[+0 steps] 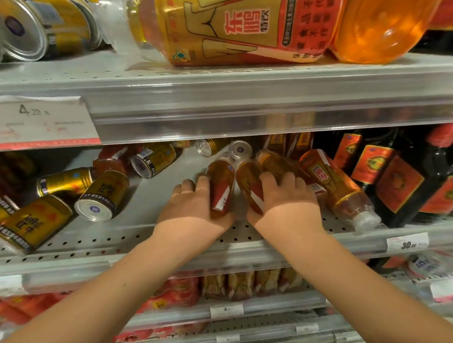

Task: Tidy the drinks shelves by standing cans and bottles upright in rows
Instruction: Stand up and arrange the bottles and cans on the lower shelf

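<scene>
Amber red-labelled bottles (222, 181), apparently lying flat

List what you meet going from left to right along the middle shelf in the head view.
Toppled gold cans → left hand → gripped amber bottles → right hand → lying bottle → dark bottles

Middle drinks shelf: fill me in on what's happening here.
A person reaches both hands onto the perforated white metal shelf. The left hand grips a small amber plastic bottle with a red-and-white label, and the right hand grips a second amber bottle beside it. Both bottles lie on their sides. Gold metal cans lie toppled to the left, a third amber bottle lies to the right, and tall dark bottles with orange labels stand upright beyond it.
</scene>
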Available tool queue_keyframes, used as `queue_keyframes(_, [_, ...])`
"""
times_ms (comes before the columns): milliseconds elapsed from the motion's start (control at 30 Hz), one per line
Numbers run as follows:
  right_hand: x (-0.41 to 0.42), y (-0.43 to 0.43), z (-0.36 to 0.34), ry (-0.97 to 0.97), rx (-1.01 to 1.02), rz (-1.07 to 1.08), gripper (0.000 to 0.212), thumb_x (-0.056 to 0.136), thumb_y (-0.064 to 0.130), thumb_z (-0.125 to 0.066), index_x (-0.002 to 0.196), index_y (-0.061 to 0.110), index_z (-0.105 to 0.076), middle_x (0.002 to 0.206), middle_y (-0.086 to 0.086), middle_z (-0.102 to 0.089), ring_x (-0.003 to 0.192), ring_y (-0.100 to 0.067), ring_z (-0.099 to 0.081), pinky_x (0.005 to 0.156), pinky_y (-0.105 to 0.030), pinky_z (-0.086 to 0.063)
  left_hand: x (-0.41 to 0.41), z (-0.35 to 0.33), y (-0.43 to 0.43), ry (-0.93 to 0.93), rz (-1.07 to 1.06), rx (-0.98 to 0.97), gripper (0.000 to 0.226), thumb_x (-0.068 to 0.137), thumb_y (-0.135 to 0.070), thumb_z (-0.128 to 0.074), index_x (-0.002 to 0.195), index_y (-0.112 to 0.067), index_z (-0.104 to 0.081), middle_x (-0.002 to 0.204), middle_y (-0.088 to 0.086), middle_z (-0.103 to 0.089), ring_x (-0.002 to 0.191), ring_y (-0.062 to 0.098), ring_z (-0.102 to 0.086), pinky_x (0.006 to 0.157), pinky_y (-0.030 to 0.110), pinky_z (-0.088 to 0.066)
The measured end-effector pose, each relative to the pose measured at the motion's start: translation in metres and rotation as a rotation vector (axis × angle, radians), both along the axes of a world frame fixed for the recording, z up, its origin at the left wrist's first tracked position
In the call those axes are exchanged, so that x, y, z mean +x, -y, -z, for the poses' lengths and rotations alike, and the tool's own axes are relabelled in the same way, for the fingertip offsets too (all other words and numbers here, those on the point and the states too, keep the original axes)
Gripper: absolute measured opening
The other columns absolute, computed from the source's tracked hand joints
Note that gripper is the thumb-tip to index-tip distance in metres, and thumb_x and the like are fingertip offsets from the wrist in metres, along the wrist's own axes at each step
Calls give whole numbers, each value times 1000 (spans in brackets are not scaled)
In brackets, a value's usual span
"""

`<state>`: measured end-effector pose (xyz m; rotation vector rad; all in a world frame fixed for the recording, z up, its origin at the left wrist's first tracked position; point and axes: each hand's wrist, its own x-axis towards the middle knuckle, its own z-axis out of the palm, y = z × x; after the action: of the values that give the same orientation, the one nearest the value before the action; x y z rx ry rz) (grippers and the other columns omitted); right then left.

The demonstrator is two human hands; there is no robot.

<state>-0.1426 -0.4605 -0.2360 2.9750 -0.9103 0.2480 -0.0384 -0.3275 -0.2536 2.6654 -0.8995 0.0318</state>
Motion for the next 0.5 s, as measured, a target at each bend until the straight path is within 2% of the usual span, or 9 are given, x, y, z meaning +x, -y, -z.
queue_keyframes(133, [-3,-12,-7,71,-61,-11,60,93,64,-42,124,13,-49,123,-15,-49,111,-32,-48,90,-40,-40,-8,4,5,34,27,-39,83,79,-76,-47,144,-25,-36,128,7,-53,122,28,-47,94,38,-44])
queue_keyframes(267, [13,-8,-24,160,19,-140,55,96,57,-42,135,19,-48,134,-13,-46,121,-33,-44,98,-42,-38,-5,-2,-4,27,74,-63,80,82,-84,-24,140,-33,-42,128,2,-56,120,24,-50,92,37,-42])
queue_keyframes(367, [29,20,-28,180,51,-221,47,99,50,-44,138,24,-46,134,-10,-47,124,-31,-44,103,-43,-38,20,-9,-13,128,86,-100,61,95,-73,-32,138,-32,-48,130,-1,-58,121,22,-53,93,35,-42])
queue_keyframes(433, [42,42,-27,199,95,-249,43,98,48,-49,133,24,-50,130,-9,-50,121,-29,-48,101,-43,-42,46,-15,-12,171,110,-154,45,99,-55,-44,134,-28,-53,123,-2,-59,117,22,-56,97,36,-45])
queue_keyframes(500, [57,60,-25,229,129,-259,43,97,48,-54,132,23,-51,130,-8,-52,118,-28,-52,95,-41,-47,75,-18,-4,161,131,-139,39,100,-44,-51,135,-26,-53,122,-1,-58,115,20,-57,99,35,-48])
